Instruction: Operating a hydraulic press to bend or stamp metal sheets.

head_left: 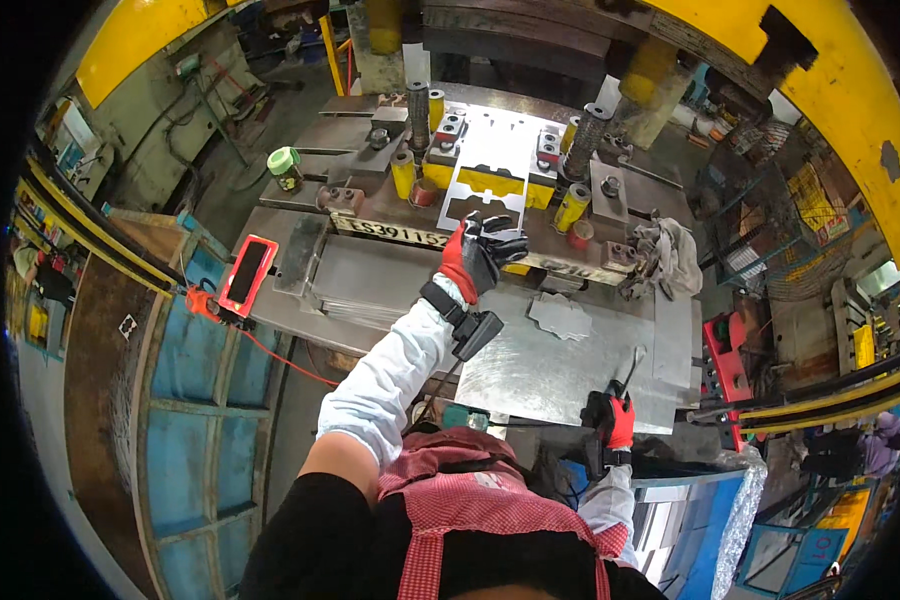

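Observation:
My left hand, in a red and black glove, reaches to the near end of a shiny metal strip with cut-outs, which lies across the press die. Its fingers look stretched out and apart; whether they touch the strip is hard to tell. My right hand, gloved alike, is closed around a thin dark-handled tool with a pale, flattened tip, low over the metal plate. A small cut metal piece lies on that plate, between my hands.
Flat metal sheets are stacked left of my left hand. Guide posts and yellow cylinders flank the die. A rag hangs at the right; a red-cased phone and green-lidded jar are at the left. A red bracket stands right.

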### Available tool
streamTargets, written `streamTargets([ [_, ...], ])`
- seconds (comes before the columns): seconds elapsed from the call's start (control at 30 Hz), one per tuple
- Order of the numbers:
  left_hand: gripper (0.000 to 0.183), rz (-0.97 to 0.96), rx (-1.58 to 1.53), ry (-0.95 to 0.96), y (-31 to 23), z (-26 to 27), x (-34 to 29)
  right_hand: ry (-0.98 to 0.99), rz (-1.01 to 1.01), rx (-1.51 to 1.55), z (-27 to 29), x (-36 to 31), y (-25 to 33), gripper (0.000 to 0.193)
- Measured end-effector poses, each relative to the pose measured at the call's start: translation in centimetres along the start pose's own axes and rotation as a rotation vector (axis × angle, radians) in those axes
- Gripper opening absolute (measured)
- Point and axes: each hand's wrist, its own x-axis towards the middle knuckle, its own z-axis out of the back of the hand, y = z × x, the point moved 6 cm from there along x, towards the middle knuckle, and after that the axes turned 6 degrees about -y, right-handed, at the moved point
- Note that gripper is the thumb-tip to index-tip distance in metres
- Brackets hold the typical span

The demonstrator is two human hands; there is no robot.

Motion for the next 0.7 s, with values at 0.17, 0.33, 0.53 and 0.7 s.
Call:
streamTargets([
  [0.17,0.052,0.034,0.006,-0.067,-0.1,-0.7,-0.3,0.064,-0.016,0.000,2.5,2.0,-1.4,0.047],
  [0.33,0.037,-0.064,0.024,-0.030,-0.6,-1.3,-1.7,0.129,0.051,0.053,1.4,1.3,-0.1,0.041],
  [0.53,0.029,-0.105,-0.016,-0.107,0.1,-0.4,-2.3,0.180,0.064,0.042,1.7,1.4,0.0,0.047],
  [0.7,0.028,-0.126,-0.035,-0.145,-0.2,-0.5,-3.0,0.137,-0.004,0.096,0.8,0.7,0.3,0.046],
])
